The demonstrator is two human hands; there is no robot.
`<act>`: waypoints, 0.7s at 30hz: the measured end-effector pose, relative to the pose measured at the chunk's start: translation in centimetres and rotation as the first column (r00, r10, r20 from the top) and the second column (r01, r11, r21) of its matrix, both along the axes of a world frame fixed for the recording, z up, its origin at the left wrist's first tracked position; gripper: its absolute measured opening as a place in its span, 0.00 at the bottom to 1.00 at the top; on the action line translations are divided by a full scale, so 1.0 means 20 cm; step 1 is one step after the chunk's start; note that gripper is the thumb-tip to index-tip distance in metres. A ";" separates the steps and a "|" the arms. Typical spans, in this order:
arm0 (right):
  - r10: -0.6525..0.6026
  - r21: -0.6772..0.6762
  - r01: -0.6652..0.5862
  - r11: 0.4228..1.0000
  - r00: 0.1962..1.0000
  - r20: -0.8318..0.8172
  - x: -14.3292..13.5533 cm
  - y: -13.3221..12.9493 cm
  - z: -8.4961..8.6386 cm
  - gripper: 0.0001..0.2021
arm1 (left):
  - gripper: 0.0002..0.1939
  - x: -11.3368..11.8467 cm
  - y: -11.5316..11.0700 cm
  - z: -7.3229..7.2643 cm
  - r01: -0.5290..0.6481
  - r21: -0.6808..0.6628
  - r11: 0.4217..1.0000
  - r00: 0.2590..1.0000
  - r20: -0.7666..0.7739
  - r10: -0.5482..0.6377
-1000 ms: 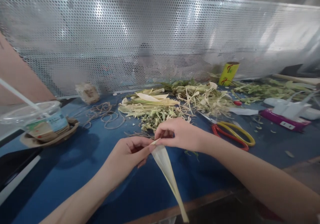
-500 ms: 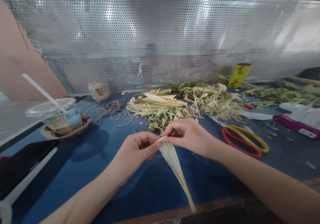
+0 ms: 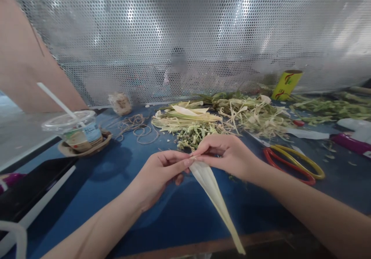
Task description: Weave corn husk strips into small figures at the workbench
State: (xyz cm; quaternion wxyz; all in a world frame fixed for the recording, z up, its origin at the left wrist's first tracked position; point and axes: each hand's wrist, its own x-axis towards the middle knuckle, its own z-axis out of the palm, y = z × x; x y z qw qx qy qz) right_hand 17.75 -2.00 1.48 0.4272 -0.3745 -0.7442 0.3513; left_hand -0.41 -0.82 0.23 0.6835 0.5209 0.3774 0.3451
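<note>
A pale, dried corn husk (image 3: pixel 213 187) hangs from my fingertips, its wide end pinched and its narrow tail pointing down toward the table's front edge. My left hand (image 3: pixel 166 172) is closed on the husk's top end, thumb and forefinger pressed together. Right beside it, my right hand (image 3: pixel 226 154) pinches the same end, so both hands nearly touch. My fingers partly hide that top end. Just beyond the hands lies a heap of small greenish curled bits (image 3: pixel 199 133), with a stack of flat husks (image 3: pixel 188 114) behind it.
Scissors (image 3: pixel 292 162) with red and yellow handles lie right, near a purple-handled knife (image 3: pixel 350 142). More husk strips (image 3: pixel 257 114) and a yellow tube (image 3: pixel 286 85) stand behind. Left are twine (image 3: pixel 136 126), a plastic cup (image 3: pixel 79 133) and a black flat object (image 3: pixel 31 189). A perforated metal panel (image 3: pixel 185 27) closes the back.
The view has shifted slightly, so most things sit a little farther right. Both hands keep their pinch on the husk, and its tail swings a little right.
</note>
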 end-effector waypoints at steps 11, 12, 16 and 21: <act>0.036 -0.079 -0.048 0.996 0.988 -0.148 -0.01 0.00 -0.01 0.01 | 0.08 0.00 -0.01 0.01 -0.027 -0.065 0.998 0.998 0.063 0.031; 0.039 -0.068 -0.050 0.996 0.987 -0.153 -0.01 0.00 -0.01 0.01 | 0.08 0.00 -0.01 0.02 -0.026 -0.071 0.997 0.997 0.074 0.032; 0.036 -0.082 -0.046 0.996 0.992 -0.125 -0.01 0.00 -0.02 0.02 | 0.07 0.01 -0.01 0.02 -0.045 -0.053 0.998 0.995 0.088 0.050; 0.031 -0.164 -0.044 0.985 0.996 -0.084 -0.01 0.01 -0.01 0.04 | 0.07 0.00 0.00 0.00 -0.096 0.041 0.995 0.994 0.055 0.093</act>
